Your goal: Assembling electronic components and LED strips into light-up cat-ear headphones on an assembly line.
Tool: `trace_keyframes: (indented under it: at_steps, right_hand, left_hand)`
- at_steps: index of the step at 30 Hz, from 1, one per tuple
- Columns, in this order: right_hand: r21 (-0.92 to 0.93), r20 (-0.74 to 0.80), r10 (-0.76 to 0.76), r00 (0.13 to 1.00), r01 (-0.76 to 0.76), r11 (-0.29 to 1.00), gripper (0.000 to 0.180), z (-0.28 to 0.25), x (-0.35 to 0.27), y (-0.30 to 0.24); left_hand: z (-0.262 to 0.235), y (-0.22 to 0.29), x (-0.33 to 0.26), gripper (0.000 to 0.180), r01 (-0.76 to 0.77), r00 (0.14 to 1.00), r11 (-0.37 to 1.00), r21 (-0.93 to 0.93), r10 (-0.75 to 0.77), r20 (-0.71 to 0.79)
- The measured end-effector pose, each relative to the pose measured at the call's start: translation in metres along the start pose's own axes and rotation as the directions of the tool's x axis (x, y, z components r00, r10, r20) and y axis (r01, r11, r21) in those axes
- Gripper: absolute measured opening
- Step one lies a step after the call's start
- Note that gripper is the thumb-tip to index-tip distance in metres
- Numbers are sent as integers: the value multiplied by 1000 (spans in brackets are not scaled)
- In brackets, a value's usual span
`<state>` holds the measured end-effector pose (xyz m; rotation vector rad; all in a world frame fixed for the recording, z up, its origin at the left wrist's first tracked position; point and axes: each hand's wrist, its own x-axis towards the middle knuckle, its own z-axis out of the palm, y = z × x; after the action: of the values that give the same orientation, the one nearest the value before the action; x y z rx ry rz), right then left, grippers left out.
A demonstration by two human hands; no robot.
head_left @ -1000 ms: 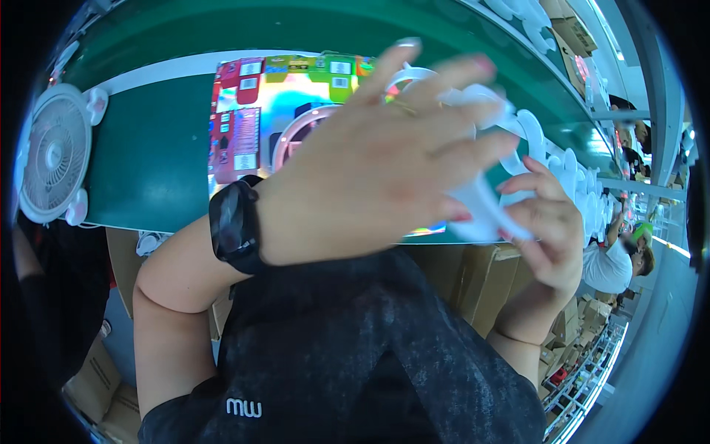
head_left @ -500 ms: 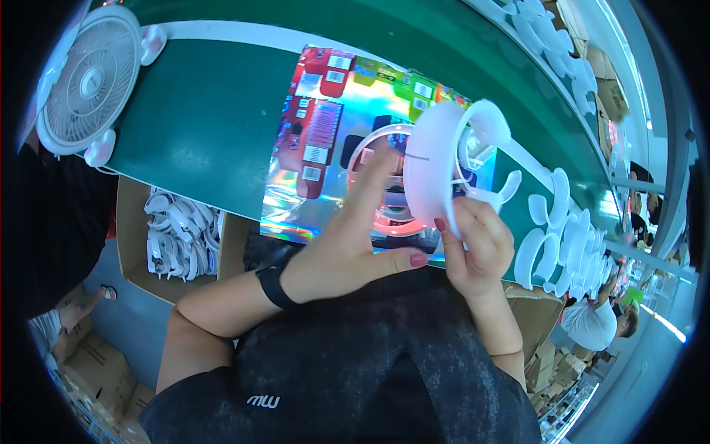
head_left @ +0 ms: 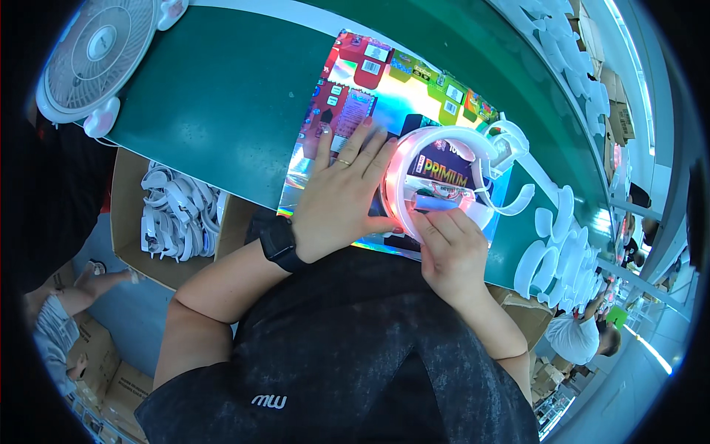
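We see the white band (head_left: 399, 177), a curved translucent piece with a pink-red glow along its left side, standing on the shiny printed sheet (head_left: 299, 174) that lies across the near edge of the green table (head_left: 214, 89). Our left hand (head_left: 340, 192) is laid palm down over the sheet with the fingers spread and the thumb held out toward the band; its index tip and thumb tip come right up to the band's left wall, though we cannot tell whether they press on it. We judge that this wide spread steadies the sheet and gives the band a stop on that side. Our right hand (head_left: 455, 248) is more closed, its fingers bunched and appearing to pinch the band's lower rim, with the thumb beneath them, probably because the near edge is the easiest to grip and guide. The band is nearly round, so we find no marked long axis; its bow bulges left toward our spread hand, and its open side seems to face right, toward the loose white pieces (head_left: 573, 255). Whether it sits quite flat or a little tipped we cannot say. Left of us, the cardboard box (head_left: 240, 229) keeps white curved parts (head_left: 181, 214) heaped just below the table edge, presumably within easy reach.
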<state>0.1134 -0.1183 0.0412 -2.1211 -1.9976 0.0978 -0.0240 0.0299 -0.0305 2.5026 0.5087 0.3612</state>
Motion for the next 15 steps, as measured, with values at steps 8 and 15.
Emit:
trace_keyframes:
  at_steps: [8, 15]
  right_hand:
    - [-92, 218, -139, 966, 162, 982, 37, -33, -24, 30]
    - [492, -190, 438, 879, -301, 817, 39, -29, -61, 40]
  left_hand:
    - [-53, 19, 0, 70, -105, 971, 994, 15, 99, 216]
    - [-24, 11, 67, 37, 115, 992, 705, -700, -121, 41]
